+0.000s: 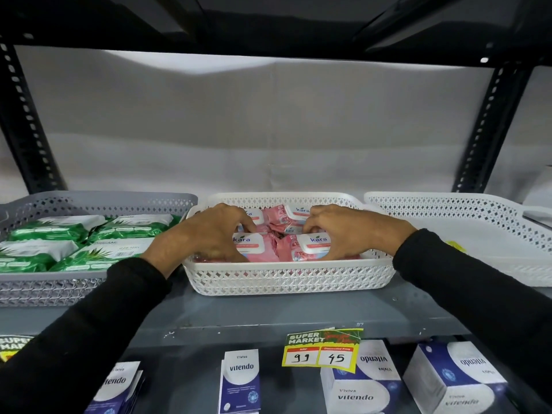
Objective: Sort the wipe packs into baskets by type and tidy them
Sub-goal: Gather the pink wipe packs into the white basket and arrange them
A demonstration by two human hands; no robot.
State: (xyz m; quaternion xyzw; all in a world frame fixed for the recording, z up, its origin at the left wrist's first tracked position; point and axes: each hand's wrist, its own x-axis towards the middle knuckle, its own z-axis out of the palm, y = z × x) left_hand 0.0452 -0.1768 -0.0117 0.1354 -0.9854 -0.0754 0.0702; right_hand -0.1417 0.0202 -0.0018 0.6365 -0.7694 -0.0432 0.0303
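A white lattice basket (pixel 286 279) stands in the middle of the shelf, filled with several pink Kara wipe packs (pixel 270 245). Both hands are inside it. My left hand (pixel 206 234) curls over the front left pink pack, and my right hand (pixel 343 231) curls over the front right pink pack (pixel 313 245). To the left, a grey lattice basket (pixel 53 286) holds several green wipe packs (pixel 56 231) lying flat in rows.
Another white lattice basket (pixel 448 204) sits at the right, with a small yellow scrap (pixel 455 245) in it. Black slotted uprights frame the shelf. Below, blue-and-white Vitendo boxes (pixel 355 386) and a yellow price tag (pixel 322 351) hang at the shelf's front edge.
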